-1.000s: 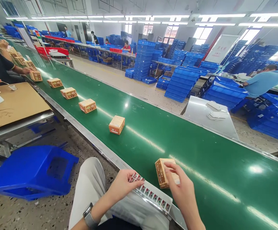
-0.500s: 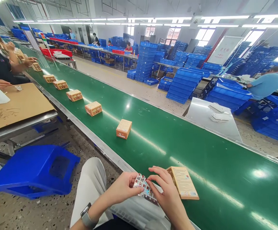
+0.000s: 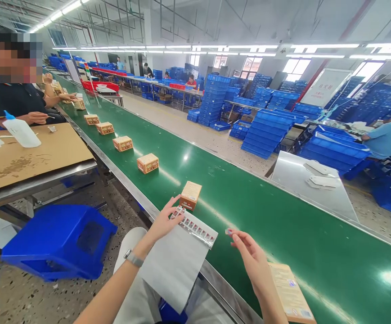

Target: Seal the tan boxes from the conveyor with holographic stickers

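Observation:
My left hand [image 3: 163,225] grips a white sticker sheet [image 3: 175,261] by its far end, where a row of small shiny stickers [image 3: 198,230] is left. The bare backing hangs down over my lap. Close by my left fingertips a brown carton [image 3: 191,196] stands on the green conveyor belt [image 3: 249,216]. Off to the right, my right hand [image 3: 251,254] pinches one small shiny sticker [image 3: 229,231] between thumb and forefinger, apart from the sheet. A second brown carton [image 3: 291,290], partly hidden by my right forearm, lies on the belt with a shiny sticker on its face.
Several brown cartons [image 3: 148,163] line the belt toward the far left. A co-worker's hand [image 3: 38,118] is over a cardboard-topped table [image 3: 47,157] with a white bottle [image 3: 23,130]. A blue plastic stool [image 3: 56,238] stands at left. Beyond the belt are stacked blue crates [image 3: 266,130].
My right hand has come away from the sticker sheet to the right, pinching a small sticker. The sheet is now stretched out farther forward in my left hand. The view has shifted left and up.

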The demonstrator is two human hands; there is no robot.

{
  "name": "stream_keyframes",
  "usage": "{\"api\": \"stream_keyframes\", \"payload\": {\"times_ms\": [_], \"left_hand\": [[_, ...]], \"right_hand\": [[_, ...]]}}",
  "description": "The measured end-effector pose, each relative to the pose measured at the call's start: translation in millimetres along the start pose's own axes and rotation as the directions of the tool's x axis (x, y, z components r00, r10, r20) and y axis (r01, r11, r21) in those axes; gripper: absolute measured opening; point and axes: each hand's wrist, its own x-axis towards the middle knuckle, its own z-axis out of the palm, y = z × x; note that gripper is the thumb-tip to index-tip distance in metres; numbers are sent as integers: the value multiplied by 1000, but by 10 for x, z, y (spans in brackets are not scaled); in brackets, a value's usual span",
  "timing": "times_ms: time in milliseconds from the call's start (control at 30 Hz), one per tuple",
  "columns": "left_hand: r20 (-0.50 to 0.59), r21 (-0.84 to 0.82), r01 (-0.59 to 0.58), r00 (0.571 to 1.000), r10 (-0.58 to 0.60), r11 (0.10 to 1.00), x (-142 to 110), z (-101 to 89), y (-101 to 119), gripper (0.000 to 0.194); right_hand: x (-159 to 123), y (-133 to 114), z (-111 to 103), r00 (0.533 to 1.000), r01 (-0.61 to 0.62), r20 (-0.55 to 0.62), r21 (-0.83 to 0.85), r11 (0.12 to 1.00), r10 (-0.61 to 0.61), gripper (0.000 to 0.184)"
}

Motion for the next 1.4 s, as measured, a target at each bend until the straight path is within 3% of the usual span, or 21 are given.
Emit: {"api": "stream_keyframes", "payload": {"times_ms": [133, 333, 467, 633, 767, 900, 1200, 1400], "left_hand": [[97, -13, -44, 994, 45, 999, 186, 115, -116, 31], [55, 11, -108, 993, 107, 994, 141, 385, -136, 17], [61, 8, -142, 988, 141, 990, 208, 396, -113, 12], [200, -16, -134, 971, 135, 991, 254, 415, -143, 10], [240, -33, -118, 963, 123, 992, 202, 483, -143, 14], [264, -51, -112, 957, 121, 992, 167, 554, -79, 13], [300, -59, -99, 947, 112, 993, 92, 732, 26, 16], [328, -72, -112, 936, 130, 991, 50, 830, 73, 19]], "right_hand": [[325, 23, 82, 999, -21, -32, 108, 994, 25, 46], [858, 93, 328, 999, -44, -16, 104, 994, 46, 44], [1216, 111, 526, 999, -38, 13, 99, 994, 37, 38], [1495, 146, 687, 996, -62, 71, 79, 995, 56, 31], [1523, 230, 691, 989, -113, 101, 47, 992, 108, 26], [1471, 303, 631, 989, -135, 56, 30, 990, 133, 26], [1283, 338, 506, 991, -112, -74, 12, 994, 113, 34], [1168, 308, 347, 991, -111, -72, -26, 993, 109, 38]]}}
